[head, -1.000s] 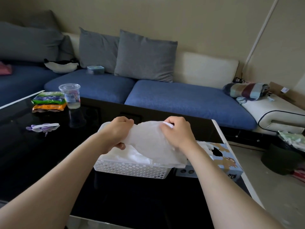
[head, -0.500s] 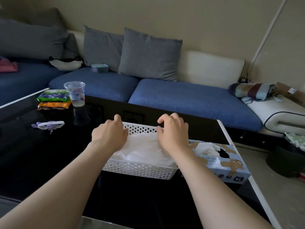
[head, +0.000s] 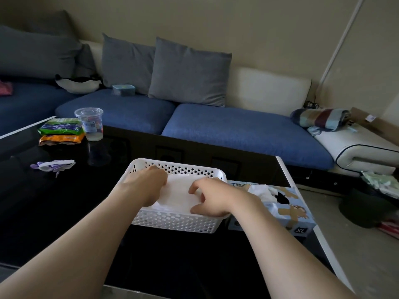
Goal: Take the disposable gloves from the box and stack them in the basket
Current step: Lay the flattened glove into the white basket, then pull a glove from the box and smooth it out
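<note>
A white perforated basket [head: 177,222] stands on the black table with a flat pile of white disposable gloves [head: 182,190] inside. My left hand [head: 146,183] is in the basket's left part, bent fingertips touching the pile's left edge. My right hand [head: 212,198] hovers over the pile's right side, its fingers loosely curled and holding nothing, the thumb close to the front rim. Right of the basket lies the blue glove box [head: 289,214] marked XL. A white glove [head: 262,190] sticks out of its opening.
On the glossy black table [head: 64,212], at the far left, are a clear plastic cup [head: 89,124], snack packets [head: 61,131] and a small purple-white item [head: 54,166]. A blue sofa [head: 237,130] runs behind the table. The table's white right edge [head: 302,208] is just past the box.
A second ago both hands held a glove spread above the basket. They lowered it onto the pile and let go; the right hand has drawn back toward the front rim.
</note>
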`<action>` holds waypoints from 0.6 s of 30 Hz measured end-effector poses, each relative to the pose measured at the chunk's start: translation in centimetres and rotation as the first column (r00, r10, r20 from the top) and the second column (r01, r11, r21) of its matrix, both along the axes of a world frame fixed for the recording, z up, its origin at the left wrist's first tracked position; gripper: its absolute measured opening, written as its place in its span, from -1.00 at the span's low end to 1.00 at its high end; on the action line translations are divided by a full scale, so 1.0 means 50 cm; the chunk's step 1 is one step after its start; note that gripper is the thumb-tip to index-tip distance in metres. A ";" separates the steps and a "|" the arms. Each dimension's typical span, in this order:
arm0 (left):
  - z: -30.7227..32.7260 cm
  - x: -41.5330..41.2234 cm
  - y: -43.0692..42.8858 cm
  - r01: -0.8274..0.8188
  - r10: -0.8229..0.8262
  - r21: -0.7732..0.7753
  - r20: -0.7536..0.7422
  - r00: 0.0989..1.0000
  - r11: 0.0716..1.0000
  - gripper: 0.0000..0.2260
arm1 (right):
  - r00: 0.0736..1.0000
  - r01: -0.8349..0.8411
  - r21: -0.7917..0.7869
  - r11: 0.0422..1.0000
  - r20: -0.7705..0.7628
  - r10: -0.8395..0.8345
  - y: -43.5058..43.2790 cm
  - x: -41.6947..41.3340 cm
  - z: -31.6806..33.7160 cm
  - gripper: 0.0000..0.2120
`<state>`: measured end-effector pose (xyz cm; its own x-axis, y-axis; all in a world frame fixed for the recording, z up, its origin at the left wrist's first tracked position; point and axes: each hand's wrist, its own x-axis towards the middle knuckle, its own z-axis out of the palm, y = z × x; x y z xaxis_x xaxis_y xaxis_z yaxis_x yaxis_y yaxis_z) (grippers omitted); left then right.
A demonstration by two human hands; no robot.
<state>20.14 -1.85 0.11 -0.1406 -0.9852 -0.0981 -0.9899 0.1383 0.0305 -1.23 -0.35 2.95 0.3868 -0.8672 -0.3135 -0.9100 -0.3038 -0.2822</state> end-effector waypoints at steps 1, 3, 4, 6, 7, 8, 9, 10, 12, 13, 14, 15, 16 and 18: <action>0.001 -0.003 0.002 0.004 -0.004 -0.026 0.011 1.000 1.000 -0.62 | 0.998 0.025 -0.012 1.000 0.061 -0.024 -0.001 -0.002 0.001 -0.43; 0.009 -0.023 0.004 0.023 -0.023 -0.101 0.000 1.000 0.995 -0.63 | 0.960 0.139 -0.090 0.986 0.259 -0.111 -0.001 -0.020 0.012 -0.62; 0.012 -0.032 0.004 0.032 -0.036 -0.135 -0.032 0.999 0.990 -0.63 | 0.917 0.225 -0.150 0.963 0.367 -0.157 -0.003 -0.031 0.015 -0.76; 0.018 -0.056 0.003 0.063 -0.089 -0.181 -0.141 0.986 0.981 -0.63 | 0.843 0.398 -0.271 0.876 0.484 -0.234 -0.005 -0.063 0.017 -0.90; 0.021 -0.069 0.003 0.094 -0.132 -0.186 -0.204 0.970 0.978 -0.64 | 0.831 0.463 -0.319 0.827 0.481 -0.279 -0.005 -0.080 0.016 -0.86; 0.023 -0.084 0.006 0.134 -0.181 -0.188 -0.264 0.947 0.973 -0.66 | 0.831 0.505 -0.348 0.789 0.442 -0.337 -0.007 -0.100 0.013 -0.83; 0.025 -0.100 0.009 0.175 -0.228 -0.185 -0.315 0.921 0.967 -0.68 | 0.835 0.531 -0.361 0.767 0.379 -0.400 -0.008 -0.121 0.010 -0.82; 0.027 -0.120 0.013 0.213 -0.267 -0.185 -0.355 0.896 0.959 -0.70 | 0.831 0.553 -0.364 0.750 0.310 -0.462 -0.005 -0.142 0.007 -0.81; 0.030 -0.153 0.023 0.266 -0.327 -0.201 -0.400 0.856 0.943 -0.73 | 0.820 0.570 -0.364 0.736 0.201 -0.536 -0.003 -0.182 -0.004 -0.70; 0.030 -0.170 0.027 0.290 -0.357 -0.217 -0.413 0.838 0.932 -0.75 | 0.822 0.566 -0.359 0.742 0.177 -0.542 0.000 -0.203 -0.010 -0.66; 0.030 -0.184 0.030 0.315 -0.388 -0.234 -0.416 0.823 0.920 -0.77 | 0.829 0.556 -0.352 0.753 0.172 -0.532 0.002 -0.223 -0.018 -0.67; 0.028 -0.195 0.032 0.341 -0.417 -0.249 -0.406 0.813 0.906 -0.79 | 0.838 0.545 -0.332 0.770 0.188 -0.512 0.002 -0.238 -0.027 -0.71; 0.027 -0.209 0.033 0.370 -0.446 -0.257 -0.386 0.807 0.893 -0.81 | 0.842 0.539 -0.309 0.784 0.208 -0.498 0.003 -0.253 -0.035 -0.78; 0.023 -0.230 0.033 0.417 -0.481 -0.246 -0.337 0.810 0.875 -0.81 | 0.853 0.522 -0.306 0.796 0.207 -0.479 0.002 -0.270 -0.045 -0.92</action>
<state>8.63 -0.20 1.28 -0.5653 -0.8002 0.2004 -0.7311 0.5985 0.3276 -14.73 -0.25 0.70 -0.1167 -0.9917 0.0543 -0.9296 0.0898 -0.3575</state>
